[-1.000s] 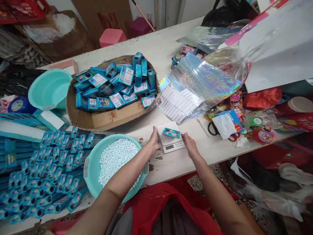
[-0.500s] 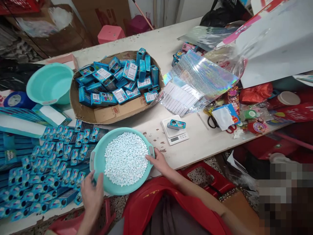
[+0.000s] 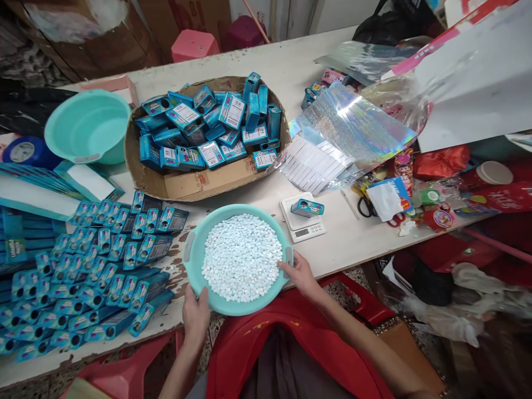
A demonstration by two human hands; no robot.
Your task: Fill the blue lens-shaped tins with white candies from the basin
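Note:
A turquoise plastic basin [image 3: 192,277] holds a heap of small pale blue-white pellets [image 3: 241,257] at the table's front edge. My right hand [image 3: 302,275] is closed on the handle at its right side, with the thumb over the rim. My left hand [image 3: 196,314] is closed at the lower left rim; some of its fingertips are hidden by the basin. Just behind and to the right, a white digital scale [image 3: 308,231] bears one small blue box [image 3: 307,208] with a round hole in its end.
Many small blue boxes [image 3: 118,246] stand in rows on the left. Behind are a cardboard tray [image 3: 183,188] of blue boxes and another turquoise basin [image 3: 87,124]. Holographic bags [image 3: 353,119], label sheets [image 3: 311,166] and scissors [image 3: 366,206] lie right. A red stool [image 3: 124,360] is below.
The basin of pellets has shifted to the right along the table edge, closer to the scale. My left hand has moved from open beside the basin to its rim. The view has shifted slightly.

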